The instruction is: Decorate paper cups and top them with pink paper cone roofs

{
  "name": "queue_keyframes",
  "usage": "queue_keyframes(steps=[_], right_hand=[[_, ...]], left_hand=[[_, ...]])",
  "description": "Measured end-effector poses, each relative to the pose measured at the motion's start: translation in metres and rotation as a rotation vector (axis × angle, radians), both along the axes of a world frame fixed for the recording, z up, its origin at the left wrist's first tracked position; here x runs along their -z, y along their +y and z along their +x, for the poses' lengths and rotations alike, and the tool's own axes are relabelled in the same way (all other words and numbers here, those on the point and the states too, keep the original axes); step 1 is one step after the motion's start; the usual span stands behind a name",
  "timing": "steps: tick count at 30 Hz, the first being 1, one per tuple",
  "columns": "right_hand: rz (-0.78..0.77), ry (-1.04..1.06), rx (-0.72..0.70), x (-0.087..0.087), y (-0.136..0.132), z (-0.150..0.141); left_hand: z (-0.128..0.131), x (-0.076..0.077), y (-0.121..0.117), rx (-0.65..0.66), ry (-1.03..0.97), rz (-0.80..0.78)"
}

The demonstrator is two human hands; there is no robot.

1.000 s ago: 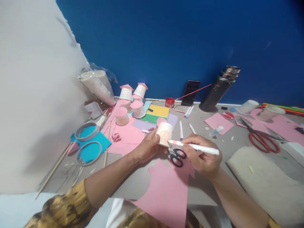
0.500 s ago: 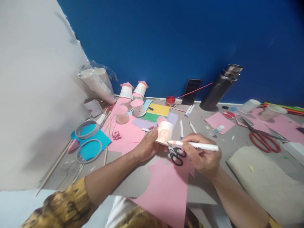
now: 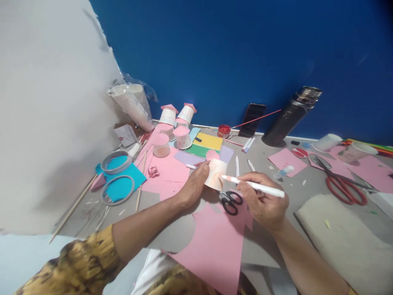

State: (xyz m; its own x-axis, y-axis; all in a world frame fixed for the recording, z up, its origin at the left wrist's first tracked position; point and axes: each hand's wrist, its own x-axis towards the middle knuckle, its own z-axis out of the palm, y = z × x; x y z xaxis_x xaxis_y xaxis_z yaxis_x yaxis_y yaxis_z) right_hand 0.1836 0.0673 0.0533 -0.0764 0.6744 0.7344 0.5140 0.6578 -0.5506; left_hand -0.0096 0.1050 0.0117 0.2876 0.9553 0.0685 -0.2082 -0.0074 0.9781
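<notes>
The paper cup point(image 3: 215, 174) is tilted mouth downward in your left hand point(image 3: 196, 180), above the worktop point(image 3: 181, 234), with orange strokes on its side. That hand's thumb and fingers clamp the cup; your right hand point(image 3: 265, 200) has its fingers together round a white marker point(image 3: 260, 188), tip at the cup wall, though I cannot tell whether it touches. For even colour, press lightly, stroke one way and turn the cup; squeezing hard could dent it. The black-handled scissors point(image 3: 232, 201) lie just below, so give your right wrist height. The pink sheet point(image 3: 215, 246) reaches past the worktop's near edge, where a forearm could drag it; the grey patch left of it offers elbow room.
</notes>
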Motion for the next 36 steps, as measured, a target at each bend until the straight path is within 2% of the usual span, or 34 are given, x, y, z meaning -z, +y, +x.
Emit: queue_keyframes(steps=[7, 13, 15, 18, 20, 23, 27, 29, 32, 34, 36], right_hand=[[-0.07, -0.024, -0.063, 0.004, -0.001, 0.0], [-0.049, -0.019, -0.033, 0.005, -0.001, -0.001], [-0.092, -0.006, -0.06, 0.005, -0.001, 0.0], [-0.157, 0.052, -0.111, 0.006, -0.002, 0.001], [-0.132, 0.061, -0.083, 0.006, -0.002, 0.001], [-0.107, 0.024, -0.044, 0.004, -0.001, 0.0], [-0.179, 0.088, -0.142, 0.006, -0.001, 0.002], [-0.16, 0.151, -0.09, 0.009, 0.001, 0.004], [-0.097, 0.182, 0.075, 0.014, 0.008, 0.008], [-0.022, 0.121, 0.142, 0.017, 0.016, 0.01], [0.086, 0.003, 0.149, 0.021, 0.026, 0.013]], left_hand=[[-0.002, 0.002, 0.001, -0.035, 0.081, 0.023], [-0.003, -0.003, 0.001, -0.047, 0.132, 0.056], [-0.003, -0.002, 0.001, -0.061, 0.142, 0.056], [-0.001, 0.001, 0.001, -0.036, 0.087, -0.004], [0.0, 0.003, 0.001, 0.004, 0.028, -0.034], [0.002, 0.006, 0.0, -0.006, -0.008, -0.027], [0.003, 0.005, 0.003, -0.011, -0.12, -0.125], [0.003, 0.002, 0.006, 0.019, -0.197, -0.225], [-0.001, -0.002, 0.01, 0.092, -0.321, -0.393], [-0.005, -0.004, 0.012, 0.136, -0.402, -0.459], [-0.008, -0.006, 0.012, 0.178, -0.461, -0.463]])
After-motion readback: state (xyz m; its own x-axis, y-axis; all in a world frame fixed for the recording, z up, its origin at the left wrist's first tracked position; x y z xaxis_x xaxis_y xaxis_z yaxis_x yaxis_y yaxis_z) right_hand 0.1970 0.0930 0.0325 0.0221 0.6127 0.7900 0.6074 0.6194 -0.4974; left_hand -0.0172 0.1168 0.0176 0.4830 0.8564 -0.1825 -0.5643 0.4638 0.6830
